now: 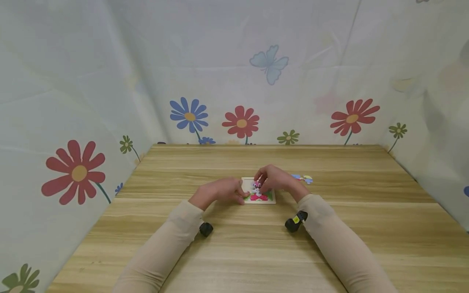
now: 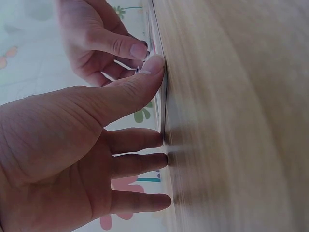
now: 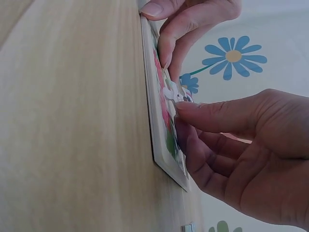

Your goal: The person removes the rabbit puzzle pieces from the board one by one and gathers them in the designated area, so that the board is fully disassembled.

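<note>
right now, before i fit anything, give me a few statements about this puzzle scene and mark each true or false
1. The right-hand grip pinches a white jigsaw piece. True.
2. The left-hand grip touches the jigsaw tray. True.
3. The jigsaw tray stands upright. False: it lies flat on the wooden tabletop.
4. Nothing lies to the right of the jigsaw tray in the head view. False: at least one loose jigsaw piece shows there, past the right-hand grip.
5. A light blue butterfly shows on the backdrop. True.
</note>
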`<state>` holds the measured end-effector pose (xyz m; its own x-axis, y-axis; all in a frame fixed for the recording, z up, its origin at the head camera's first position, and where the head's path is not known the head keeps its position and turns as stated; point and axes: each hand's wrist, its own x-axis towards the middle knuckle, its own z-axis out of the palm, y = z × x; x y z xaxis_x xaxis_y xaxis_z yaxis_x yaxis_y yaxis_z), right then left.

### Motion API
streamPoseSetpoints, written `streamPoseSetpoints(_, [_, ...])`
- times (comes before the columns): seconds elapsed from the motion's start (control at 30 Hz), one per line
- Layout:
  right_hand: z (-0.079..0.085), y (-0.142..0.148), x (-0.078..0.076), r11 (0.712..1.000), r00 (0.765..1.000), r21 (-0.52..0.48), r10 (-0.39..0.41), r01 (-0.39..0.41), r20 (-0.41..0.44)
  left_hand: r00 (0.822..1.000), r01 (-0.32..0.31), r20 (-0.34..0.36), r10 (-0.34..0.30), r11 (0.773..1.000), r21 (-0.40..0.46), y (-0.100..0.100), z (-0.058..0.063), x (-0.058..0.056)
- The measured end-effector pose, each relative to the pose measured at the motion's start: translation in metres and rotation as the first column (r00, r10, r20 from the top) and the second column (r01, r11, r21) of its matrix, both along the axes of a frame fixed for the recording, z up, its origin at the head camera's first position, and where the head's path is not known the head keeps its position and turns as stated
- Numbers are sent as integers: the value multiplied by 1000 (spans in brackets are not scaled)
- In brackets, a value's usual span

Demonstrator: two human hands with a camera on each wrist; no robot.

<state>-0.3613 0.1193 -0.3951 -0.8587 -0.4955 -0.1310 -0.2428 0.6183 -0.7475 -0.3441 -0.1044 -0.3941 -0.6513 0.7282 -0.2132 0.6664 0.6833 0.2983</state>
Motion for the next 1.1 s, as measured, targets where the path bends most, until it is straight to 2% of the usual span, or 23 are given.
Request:
streamPoseSetpoints(0.3, [-1, 2, 1, 998, 997, -21, 63, -64, -33, 1000, -22, 8, 22, 1000, 1, -1, 0, 2])
streamPoseSetpoints(0.6, [-2, 7, -4, 994, 995, -64, 83, -87, -61, 1000, -16, 9, 16, 1000, 6, 0, 1, 2])
streamPoseSetpoints(0.83, [4, 27, -3, 991, 991, -45, 120, -123, -61, 1000, -14, -1, 14, 1000, -2, 1, 3, 3])
streamPoseSetpoints(1.1, [2, 77, -1, 996, 1000, -87, 11, -10, 5, 1000, -26, 3, 26, 1000, 0, 1, 5, 6])
